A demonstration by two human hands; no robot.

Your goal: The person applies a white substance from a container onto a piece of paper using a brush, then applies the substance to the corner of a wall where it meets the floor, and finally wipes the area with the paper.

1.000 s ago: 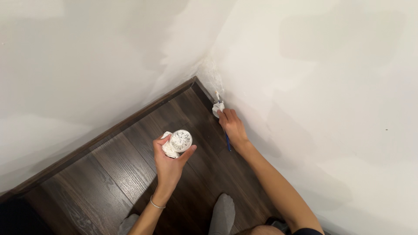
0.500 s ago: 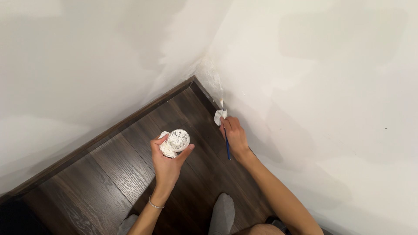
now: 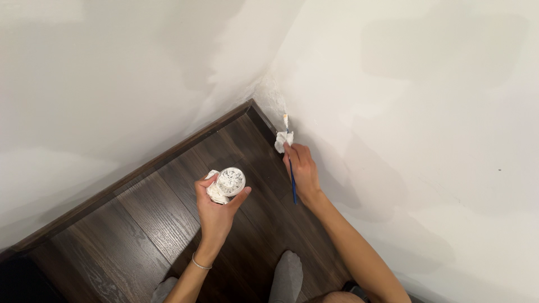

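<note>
My left hand (image 3: 216, 210) holds a small round white container (image 3: 231, 181) of paint, together with a crumpled white cloth (image 3: 214, 192), above the dark wood floor. My right hand (image 3: 302, 170) grips a thin blue-handled paintbrush (image 3: 291, 178) along with a small white rag (image 3: 283, 139). The brush tip (image 3: 286, 119) touches the bottom of the right wall just above the dark baseboard, close to the corner.
Two white walls (image 3: 404, 112) meet at a corner (image 3: 264, 95), with a patchy painted area there. A dark baseboard (image 3: 140, 168) runs along the left wall. My feet in grey socks (image 3: 286, 278) stand on the dark wood floor (image 3: 129, 247).
My right hand has slid slightly back along the right wall, away from the corner. The left hand and container have barely moved.
</note>
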